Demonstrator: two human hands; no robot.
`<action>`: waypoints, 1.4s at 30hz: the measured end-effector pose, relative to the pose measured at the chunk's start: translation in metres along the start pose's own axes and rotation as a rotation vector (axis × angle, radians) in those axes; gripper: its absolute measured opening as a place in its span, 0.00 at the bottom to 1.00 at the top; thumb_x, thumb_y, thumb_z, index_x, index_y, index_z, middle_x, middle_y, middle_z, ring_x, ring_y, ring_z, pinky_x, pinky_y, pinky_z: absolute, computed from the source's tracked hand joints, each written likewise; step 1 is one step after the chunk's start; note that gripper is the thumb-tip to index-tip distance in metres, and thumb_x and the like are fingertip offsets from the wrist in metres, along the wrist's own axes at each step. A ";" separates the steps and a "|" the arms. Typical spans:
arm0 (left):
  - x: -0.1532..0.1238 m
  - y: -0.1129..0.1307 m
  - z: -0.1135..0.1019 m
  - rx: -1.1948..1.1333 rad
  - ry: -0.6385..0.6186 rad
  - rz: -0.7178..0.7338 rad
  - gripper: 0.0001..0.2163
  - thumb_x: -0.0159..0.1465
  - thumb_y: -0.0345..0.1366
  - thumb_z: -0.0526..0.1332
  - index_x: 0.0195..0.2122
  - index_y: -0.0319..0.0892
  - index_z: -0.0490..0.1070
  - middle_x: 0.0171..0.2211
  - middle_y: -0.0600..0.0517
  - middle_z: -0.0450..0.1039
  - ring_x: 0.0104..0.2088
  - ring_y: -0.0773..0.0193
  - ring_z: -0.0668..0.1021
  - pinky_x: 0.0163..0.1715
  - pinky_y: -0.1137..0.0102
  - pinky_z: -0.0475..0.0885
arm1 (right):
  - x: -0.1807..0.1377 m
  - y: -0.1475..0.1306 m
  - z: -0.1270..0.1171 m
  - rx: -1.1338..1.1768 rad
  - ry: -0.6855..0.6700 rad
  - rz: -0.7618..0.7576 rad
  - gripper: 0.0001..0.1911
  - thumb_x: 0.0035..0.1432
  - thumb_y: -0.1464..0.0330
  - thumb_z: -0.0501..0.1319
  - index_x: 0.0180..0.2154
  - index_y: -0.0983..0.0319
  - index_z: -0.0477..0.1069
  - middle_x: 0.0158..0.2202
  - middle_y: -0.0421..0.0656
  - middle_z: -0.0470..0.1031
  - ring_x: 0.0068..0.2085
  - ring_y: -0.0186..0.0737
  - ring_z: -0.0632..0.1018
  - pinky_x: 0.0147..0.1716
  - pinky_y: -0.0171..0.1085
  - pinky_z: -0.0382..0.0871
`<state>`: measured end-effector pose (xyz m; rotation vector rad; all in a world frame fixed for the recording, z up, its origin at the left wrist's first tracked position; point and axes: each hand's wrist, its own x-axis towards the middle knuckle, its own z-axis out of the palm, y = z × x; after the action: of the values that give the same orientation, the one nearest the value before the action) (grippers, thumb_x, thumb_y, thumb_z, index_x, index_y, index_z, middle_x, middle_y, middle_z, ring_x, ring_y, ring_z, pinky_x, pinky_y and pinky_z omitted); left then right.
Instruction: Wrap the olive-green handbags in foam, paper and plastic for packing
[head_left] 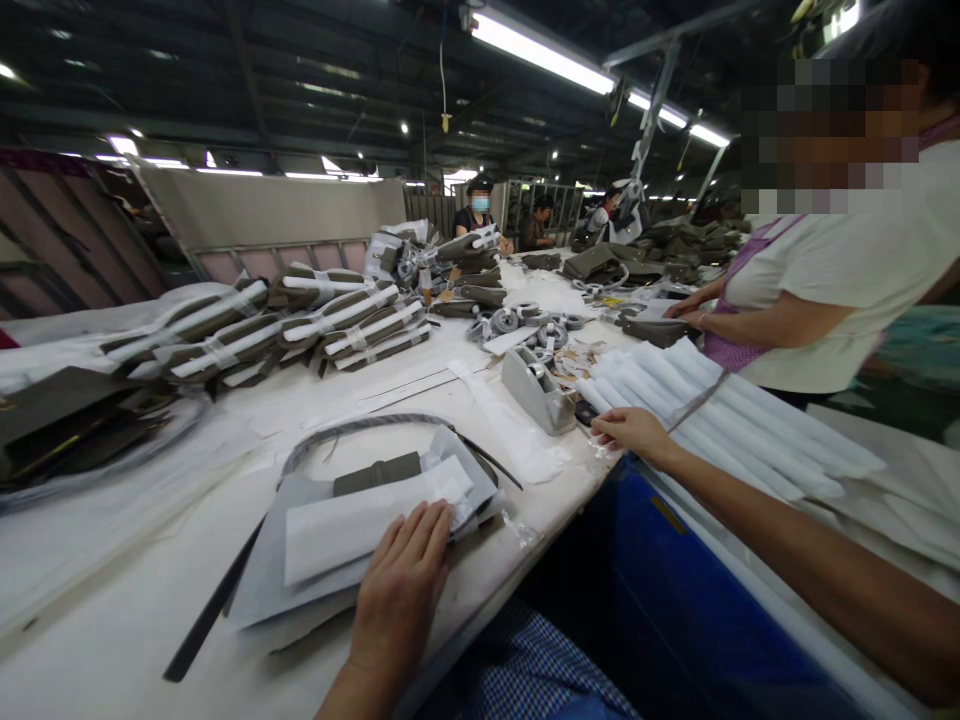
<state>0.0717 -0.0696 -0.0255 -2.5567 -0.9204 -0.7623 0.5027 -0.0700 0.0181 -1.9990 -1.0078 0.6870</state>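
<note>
My left hand [405, 580] lies flat, fingers stretched out, on a grey fabric piece [300, 570] with white paper wrapping [352, 520] and a dark strap [352, 430] looped over it, near the table's front edge. My right hand [630, 432] reaches out to the right, fingers curled down beside a grey tape dispenser [536, 390]. It touches the edge of a row of white paper rolls [720, 410]. What its fingertips hold, if anything, is hidden.
Stacks of wrapped grey items [330, 325] lie at the table's back left. Tape rolls [532, 325] sit in the middle of the white table [112, 600]. A person in a white shirt [847, 280] works at the right. Others stand at the far end. A blue bin [660, 600] is below.
</note>
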 end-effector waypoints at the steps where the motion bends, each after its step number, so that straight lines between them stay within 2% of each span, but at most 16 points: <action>1: 0.000 0.000 0.000 -0.005 0.003 -0.002 0.23 0.65 0.26 0.52 0.61 0.39 0.64 0.60 0.49 0.68 0.57 0.53 0.74 0.56 0.56 0.72 | 0.000 -0.001 0.001 -0.011 -0.002 0.002 0.09 0.56 0.66 0.66 0.28 0.65 0.77 0.33 0.48 0.82 0.28 0.36 0.80 0.25 0.29 0.74; 6: -0.001 0.000 0.001 -0.041 0.008 -0.028 0.24 0.63 0.25 0.53 0.61 0.40 0.65 0.60 0.49 0.69 0.58 0.53 0.73 0.56 0.55 0.71 | -0.006 0.000 0.000 -0.123 0.008 -0.033 0.09 0.58 0.67 0.62 0.28 0.65 0.76 0.29 0.47 0.81 0.27 0.37 0.79 0.24 0.30 0.73; 10: -0.002 0.000 0.004 -0.043 0.000 -0.028 0.25 0.63 0.24 0.53 0.62 0.41 0.64 0.61 0.50 0.68 0.58 0.53 0.73 0.57 0.55 0.71 | -0.023 0.005 -0.009 -0.250 0.039 -0.107 0.11 0.59 0.67 0.59 0.27 0.64 0.76 0.27 0.46 0.81 0.26 0.40 0.80 0.24 0.33 0.73; 14: -0.001 -0.001 0.003 -0.034 0.014 -0.009 0.25 0.62 0.24 0.52 0.61 0.39 0.64 0.61 0.49 0.68 0.58 0.53 0.73 0.57 0.56 0.71 | -0.049 0.007 -0.022 -0.396 0.109 -0.265 0.10 0.58 0.64 0.60 0.34 0.61 0.78 0.28 0.44 0.80 0.31 0.45 0.81 0.33 0.38 0.74; 17: -0.001 -0.003 0.003 -0.022 -0.004 0.003 0.24 0.63 0.24 0.52 0.62 0.39 0.63 0.61 0.49 0.67 0.58 0.53 0.73 0.57 0.56 0.70 | -0.069 0.000 -0.027 -0.524 0.082 -0.508 0.11 0.60 0.64 0.59 0.39 0.59 0.79 0.40 0.45 0.82 0.41 0.47 0.81 0.43 0.40 0.73; 19: -0.001 -0.003 0.003 -0.031 -0.022 0.005 0.25 0.64 0.25 0.53 0.62 0.40 0.63 0.61 0.49 0.67 0.59 0.52 0.72 0.57 0.55 0.70 | -0.082 -0.009 -0.026 -0.654 0.020 -0.775 0.13 0.64 0.65 0.56 0.43 0.59 0.78 0.44 0.46 0.81 0.42 0.45 0.81 0.43 0.39 0.73; 21: -0.001 -0.003 0.003 -0.051 -0.032 -0.006 0.24 0.64 0.25 0.54 0.63 0.40 0.62 0.61 0.49 0.67 0.59 0.52 0.72 0.57 0.55 0.70 | -0.094 -0.022 -0.022 -0.772 -0.059 -1.013 0.14 0.68 0.67 0.53 0.44 0.59 0.77 0.42 0.46 0.81 0.39 0.41 0.81 0.39 0.36 0.72; 24: 0.000 -0.001 0.001 -0.097 -0.049 -0.041 0.23 0.64 0.26 0.55 0.62 0.41 0.63 0.61 0.49 0.68 0.59 0.53 0.72 0.58 0.55 0.69 | -0.108 -0.046 -0.009 -0.859 -0.177 -1.192 0.13 0.70 0.67 0.53 0.43 0.60 0.75 0.38 0.45 0.80 0.37 0.37 0.79 0.36 0.33 0.69; 27: 0.002 0.001 -0.002 -0.135 -0.062 -0.081 0.23 0.64 0.26 0.58 0.61 0.42 0.63 0.60 0.49 0.69 0.59 0.54 0.72 0.59 0.56 0.69 | -0.118 -0.071 0.012 -0.918 -0.263 -1.324 0.13 0.71 0.65 0.53 0.40 0.61 0.74 0.34 0.44 0.77 0.35 0.37 0.77 0.35 0.35 0.64; 32: 0.004 0.003 -0.007 -0.175 -0.082 -0.125 0.25 0.64 0.27 0.60 0.63 0.42 0.61 0.59 0.49 0.70 0.58 0.56 0.72 0.60 0.58 0.67 | -0.126 -0.103 0.058 -0.971 -0.318 -1.507 0.14 0.69 0.62 0.55 0.32 0.61 0.70 0.29 0.41 0.73 0.31 0.38 0.72 0.31 0.39 0.55; 38: 0.007 0.006 -0.009 -0.221 -0.096 -0.177 0.27 0.65 0.27 0.60 0.65 0.44 0.57 0.59 0.50 0.70 0.59 0.58 0.72 0.60 0.58 0.67 | -0.126 -0.136 0.101 -0.990 -0.380 -1.601 0.13 0.63 0.61 0.62 0.30 0.62 0.69 0.28 0.41 0.73 0.29 0.37 0.71 0.29 0.38 0.49; 42: 0.007 0.006 -0.010 -0.271 -0.098 -0.191 0.29 0.64 0.26 0.59 0.65 0.44 0.56 0.59 0.50 0.70 0.58 0.58 0.71 0.61 0.58 0.65 | -0.123 -0.147 0.121 -1.061 -0.437 -1.620 0.11 0.61 0.61 0.65 0.32 0.63 0.71 0.29 0.42 0.75 0.30 0.39 0.73 0.28 0.38 0.49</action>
<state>0.0770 -0.0750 -0.0140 -2.7890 -1.1783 -0.8755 0.2873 -0.0684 0.0872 -0.9056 -3.0275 -0.4833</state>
